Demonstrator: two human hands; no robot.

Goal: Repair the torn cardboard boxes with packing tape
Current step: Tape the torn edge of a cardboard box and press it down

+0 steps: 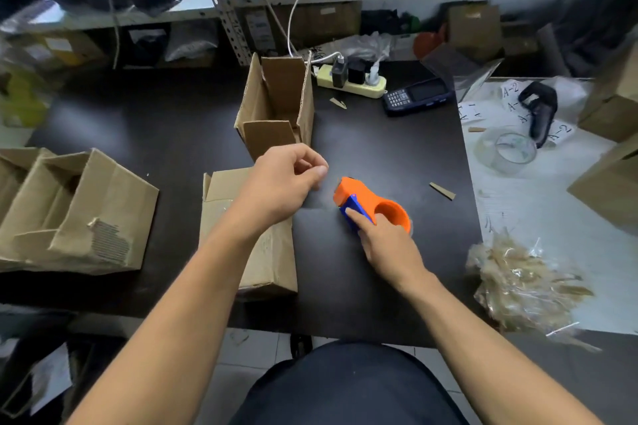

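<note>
Here, head view: dark tabletop (172, 121). Right hand (386, 245) grips orange-blue tape dispenser (371, 205) resting on tabletop, index finger along blue part. Left hand (279, 183) above flat box (262, 252), fingers curled, thumb & forefinger close together; tape between them, cannot tell. Upright open box (276, 107) behind. Crushed box (79, 214) at left edge. Clear tape roll (507, 152) far right, on white sheet.

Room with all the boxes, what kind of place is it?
Probably a packing or stockroom workbench. Cardboard boxes stand on the dark table, the right hand holds an orange tape dispenser, and a handheld scanner lies near metal shelves of parcels.
</note>
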